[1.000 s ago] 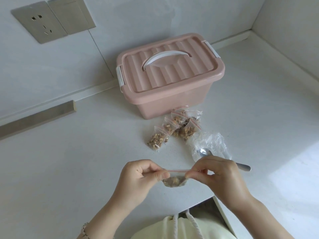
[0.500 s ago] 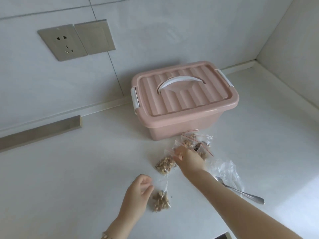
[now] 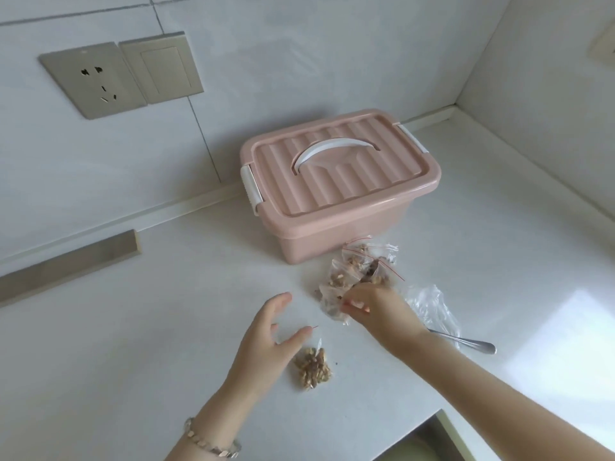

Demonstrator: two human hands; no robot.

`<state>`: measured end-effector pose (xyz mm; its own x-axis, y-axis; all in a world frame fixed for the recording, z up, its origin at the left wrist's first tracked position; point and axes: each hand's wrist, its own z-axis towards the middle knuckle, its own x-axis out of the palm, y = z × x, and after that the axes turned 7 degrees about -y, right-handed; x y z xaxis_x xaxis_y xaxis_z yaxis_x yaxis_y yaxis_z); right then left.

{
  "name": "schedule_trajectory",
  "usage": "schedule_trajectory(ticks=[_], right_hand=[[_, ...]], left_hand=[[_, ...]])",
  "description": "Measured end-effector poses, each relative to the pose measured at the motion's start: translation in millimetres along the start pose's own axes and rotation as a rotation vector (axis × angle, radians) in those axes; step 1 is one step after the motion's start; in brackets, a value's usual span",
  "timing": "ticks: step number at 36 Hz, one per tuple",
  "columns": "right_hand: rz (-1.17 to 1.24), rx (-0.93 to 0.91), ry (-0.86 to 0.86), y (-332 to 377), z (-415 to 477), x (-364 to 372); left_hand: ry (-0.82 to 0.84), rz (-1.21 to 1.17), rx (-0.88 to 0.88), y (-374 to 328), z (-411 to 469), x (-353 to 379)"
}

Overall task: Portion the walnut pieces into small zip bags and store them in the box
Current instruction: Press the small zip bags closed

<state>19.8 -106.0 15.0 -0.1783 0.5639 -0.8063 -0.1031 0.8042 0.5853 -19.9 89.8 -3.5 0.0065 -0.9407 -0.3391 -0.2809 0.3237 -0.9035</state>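
Pinching a bag (image 3: 332,312) from the pile (image 3: 362,267) by the box (image 3: 332,239), right grip (image 3: 379,311) may snag neighbours; left grip (image 3: 266,337) released.

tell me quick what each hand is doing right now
Left hand: open, holding nothing, beside a filled bag.
Right hand: closed, pinching another walnut bag.

pink ribbed box (image 3: 336,224), white handle (image 3: 332,148), brown walnuts (image 3: 312,367)

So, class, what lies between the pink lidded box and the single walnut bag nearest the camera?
In the head view, the pile of walnut zip bags, with the right hand pinching its nearest bag.
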Motion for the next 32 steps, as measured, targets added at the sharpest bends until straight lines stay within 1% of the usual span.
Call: schedule_trajectory(ticks=[3, 7, 10, 12, 14, 16, 18, 21, 23, 26, 32], right_hand=[[0.126, -0.111, -0.032, 10.4, -17.4, -24.7], [0.235, -0.194, -0.099, 24.7, -38.0, -53.2], [0.322, -0.187, -0.161, 28.8, -48.4, -68.0], [0.387, -0.163, -0.211, 29.0, -55.7, -74.3], [0.499, -0.100, -0.241, 29.2, -63.9, -77.3], [0.656, 0.003, -0.276, 29.8, -72.0, -78.4], [0.804, 0.112, -0.304, 30.9, -78.8, -79.7], [0.983, 0.258, -0.286, 31.0, -86.9, -82.3], [1.001, 0.318, -0.255, 29.3, -90.6, -84.0], [1.008, 0.376, -0.202, 22.9, -94.0, -85.4], [1.020, 0.378, -0.154, 11.6, -97.5, -90.9]], left_hand=[[0.119, -0.056, 0.000, -23.9, 2.3, 9.7], [0.287, -0.411, -0.094, -52.7, -7.1, 24.3], [0.372, -0.512, -0.050, -69.0, -23.3, 30.9], [0.328, -0.530, -0.030, -80.4, -34.3, 37.0], [0.228, -0.544, -0.038, -90.8, -45.0, 44.5], [0.145, -0.607, -0.112, -97.0, -53.3, 52.0], [0.079, -0.610, -0.160, -99.5, -59.8, 57.6], [-0.013, -0.621, -0.159, -104.6, -71.1, 64.1], [-0.067, -0.586, -0.132, -106.9, -76.1, 67.6], [-0.100, -0.534, -0.122, -110.0, -81.6, 72.9], [-0.137, -0.471, -0.060, -114.6, -86.0, 79.5]])
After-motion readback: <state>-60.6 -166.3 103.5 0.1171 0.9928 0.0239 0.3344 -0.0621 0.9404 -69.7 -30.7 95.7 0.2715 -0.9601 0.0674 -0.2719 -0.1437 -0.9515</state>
